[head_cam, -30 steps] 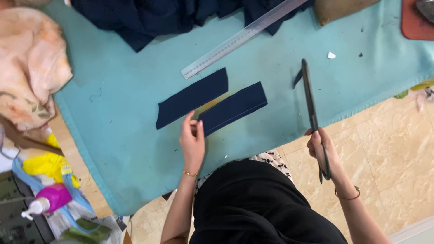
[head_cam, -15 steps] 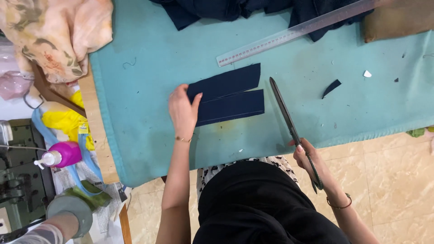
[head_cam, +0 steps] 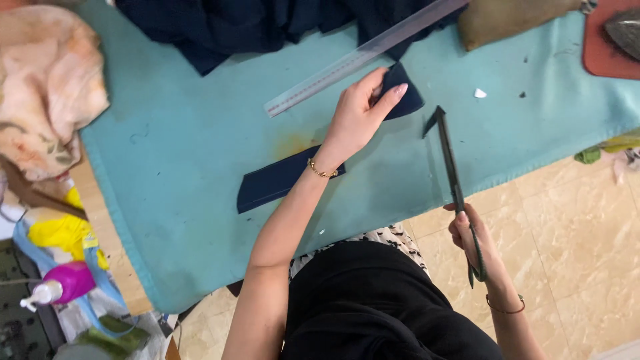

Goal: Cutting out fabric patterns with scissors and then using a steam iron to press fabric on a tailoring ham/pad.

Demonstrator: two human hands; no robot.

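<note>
The left hand (head_cam: 357, 113) is pinching a navy fabric strip (head_cam: 400, 97) on the teal-covered counter (head_cam: 200, 153) while the right hand's (head_cam: 470, 233) fingers are gripping long dark scissors (head_cam: 453, 177), whose point could snag the cloth.

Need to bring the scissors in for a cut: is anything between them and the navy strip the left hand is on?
Nothing visible. The scissors in the right hand point toward the navy strip under the left hand; between them lies only bare teal cloth and a small dark scrap at the blade tip. The ruler lies beyond the strip.
</note>
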